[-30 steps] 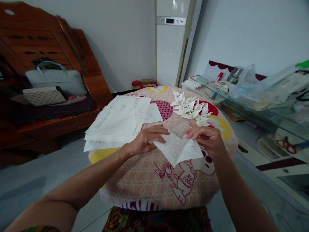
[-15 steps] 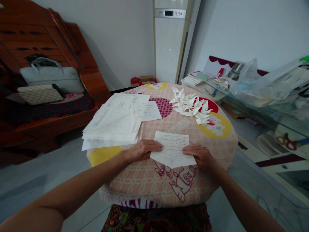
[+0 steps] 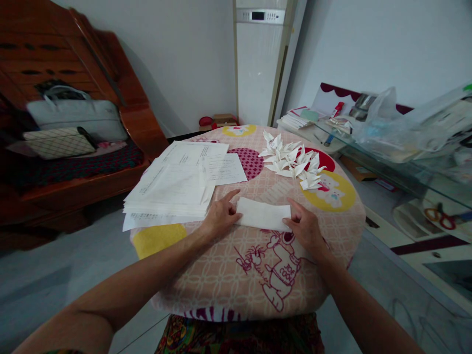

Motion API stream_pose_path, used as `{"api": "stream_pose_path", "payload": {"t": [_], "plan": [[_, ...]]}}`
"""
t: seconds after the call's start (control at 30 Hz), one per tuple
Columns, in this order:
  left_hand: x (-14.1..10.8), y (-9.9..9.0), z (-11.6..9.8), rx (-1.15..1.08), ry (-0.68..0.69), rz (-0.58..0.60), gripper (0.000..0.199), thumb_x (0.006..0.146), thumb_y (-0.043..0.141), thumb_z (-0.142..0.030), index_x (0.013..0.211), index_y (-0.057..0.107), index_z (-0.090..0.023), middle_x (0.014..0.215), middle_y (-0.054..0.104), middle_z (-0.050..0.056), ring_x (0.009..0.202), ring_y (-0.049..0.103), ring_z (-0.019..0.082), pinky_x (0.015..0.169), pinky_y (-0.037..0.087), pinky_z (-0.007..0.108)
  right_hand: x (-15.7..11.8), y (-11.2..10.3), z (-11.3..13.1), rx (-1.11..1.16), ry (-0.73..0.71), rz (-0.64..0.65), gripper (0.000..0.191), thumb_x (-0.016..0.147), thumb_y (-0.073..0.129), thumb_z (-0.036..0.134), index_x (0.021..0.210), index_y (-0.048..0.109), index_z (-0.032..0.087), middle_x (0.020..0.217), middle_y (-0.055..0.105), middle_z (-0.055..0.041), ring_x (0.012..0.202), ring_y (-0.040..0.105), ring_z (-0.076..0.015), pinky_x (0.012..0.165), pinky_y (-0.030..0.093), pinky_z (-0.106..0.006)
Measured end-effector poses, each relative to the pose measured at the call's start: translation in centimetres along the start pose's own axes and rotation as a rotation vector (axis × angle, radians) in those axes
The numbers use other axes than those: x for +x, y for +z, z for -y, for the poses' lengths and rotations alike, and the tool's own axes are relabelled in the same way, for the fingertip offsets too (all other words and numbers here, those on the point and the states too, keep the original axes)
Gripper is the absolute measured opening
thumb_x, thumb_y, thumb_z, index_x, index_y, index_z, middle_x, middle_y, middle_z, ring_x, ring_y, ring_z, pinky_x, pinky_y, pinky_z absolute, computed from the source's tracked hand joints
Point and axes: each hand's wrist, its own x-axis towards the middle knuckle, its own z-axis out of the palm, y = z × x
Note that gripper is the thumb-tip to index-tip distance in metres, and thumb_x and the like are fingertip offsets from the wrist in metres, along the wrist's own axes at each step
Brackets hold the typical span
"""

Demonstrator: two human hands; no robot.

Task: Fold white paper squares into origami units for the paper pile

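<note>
A sheet of paper (image 3: 263, 214), doubled over into a narrow white strip, lies near the middle of the round table. At its left end, my left hand (image 3: 221, 215) grips the edge with the thumb, its index finger pointing away from me. My right hand (image 3: 304, 223) grips the opposite end, thumb at the lower corner and index finger raised. Beyond the strip, to the right, several folded white paper cranes (image 3: 293, 161) sit in a cluster. Left of my left hand rests a stack of printed sheets (image 3: 173, 184), with a smaller printed piece (image 3: 226, 168) at its right side.
A patterned cloth (image 3: 236, 280) covers the table. To the right stands a glass-topped cabinet (image 3: 398, 169) bearing plastic bags and papers, with scissors (image 3: 440, 216) lower down. A wooden bench (image 3: 136, 123) with bags is at left, and a tall white appliance (image 3: 258, 69) at the back.
The near part of the sheet has been folded away from me, so its printed side is now hidden. Both hands have moved forward with that edge.
</note>
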Motion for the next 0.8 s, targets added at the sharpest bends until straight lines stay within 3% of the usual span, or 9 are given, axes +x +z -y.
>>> {"api": "stream_pose_path", "payload": {"t": [0.13,0.23,0.33,0.8], "plan": [[-0.15,0.08,-0.16,0.081,0.017,0.002,0.064,0.080,0.063,-0.025,0.142,0.049,-0.019,0.061,0.056,-0.005,0.057,0.052,0.012,0.057,0.038,0.024,0.09,0.21,-0.18,-0.084,-0.027,0.009,0.035,0.073,0.063,0.026,0.103,0.076,0.014,0.068,0.069,-0.0027,0.061,0.061,-0.0179,0.064,0.049,-0.031],[-0.15,0.29,0.06,0.114,-0.002,0.008,0.042,0.079,0.063,-0.026,0.120,0.068,-0.017,0.061,0.055,-0.003,0.056,0.050,0.012,0.056,0.036,0.024,0.08,0.33,-0.33,-0.115,-0.043,0.014,0.032,0.074,0.063,0.024,0.101,0.077,0.014,0.077,0.075,-0.0074,0.067,0.065,-0.0206,0.070,0.052,-0.034],[-0.09,0.50,0.36,0.137,-0.032,0.015,0.029,0.079,0.062,-0.027,0.102,0.076,-0.015,0.056,0.054,-0.002,0.054,0.046,0.011,0.054,0.034,0.025,0.05,0.35,-0.37,-0.137,-0.065,0.022,0.027,0.074,0.063,0.021,0.095,0.079,0.017,0.087,0.078,-0.0093,0.074,0.069,-0.0229,0.074,0.054,-0.035],[0.22,0.79,0.68,0.110,-0.056,-0.040,0.027,0.077,0.065,-0.027,0.099,0.076,-0.015,0.061,0.055,-0.002,0.053,0.047,0.010,0.052,0.033,0.023,0.12,0.47,-0.17,-0.194,-0.042,0.015,0.021,0.075,0.063,0.020,0.089,0.079,0.019,0.089,0.079,-0.0081,0.079,0.072,-0.0240,0.077,0.054,-0.035]]}}
